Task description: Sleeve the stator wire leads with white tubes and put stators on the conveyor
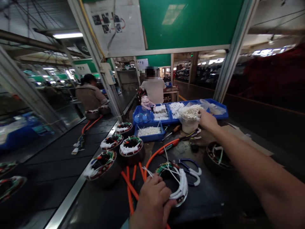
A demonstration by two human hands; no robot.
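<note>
lower centre, left hand [153, 194] is gripping the wound ring [183, 184]; we're wanting it steady; right hand [206, 119] is touching the tub [190, 125], closure unclear

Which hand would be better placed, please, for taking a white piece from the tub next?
The right hand, I'd judge: it is up at the tub, beside the white pieces. The left hand is lower down, at the white-wrapped ring, farther from the tub.

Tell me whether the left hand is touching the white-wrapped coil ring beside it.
Touching. The head view shows the left hand curled at the near side of the coil ring, its thumb against the rim.
</note>
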